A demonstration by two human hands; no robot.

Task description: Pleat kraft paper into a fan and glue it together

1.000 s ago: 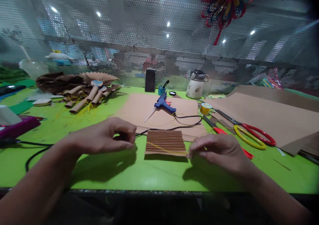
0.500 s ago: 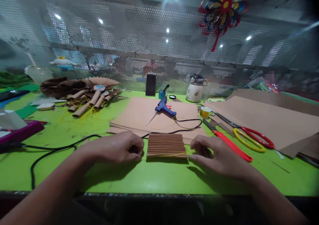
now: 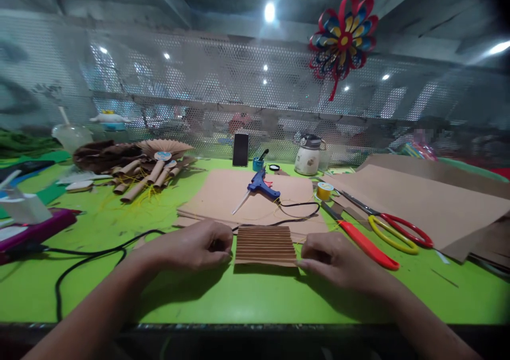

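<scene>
Paper in close pleats [image 3: 265,246] is lying, in the head view, on the green table [image 3: 258,301], between the left hand [image 3: 199,243] and the right hand [image 3: 332,253]. Its left edge is sitting just beside the left fingertips, contact not verifiable; its near right corner is meeting the right thumb or stopping barely short of it. Both hands are resting with fingers curled and thumbs toward forefingers; whether either is pinching anything cannot be told. Neither is visibly lifting the paper. The folds are running from hand to hand. In judgement, the piece is probably light, dry, stiff along its folds and springy across them, and liable to crush under a hard squeeze; the short ends, with the pleats gathered, are offering the sounder hold. Flat brown sheets [image 3: 215,190] and a glue gun [image 3: 263,187] are lying beyond the grip.
</scene>
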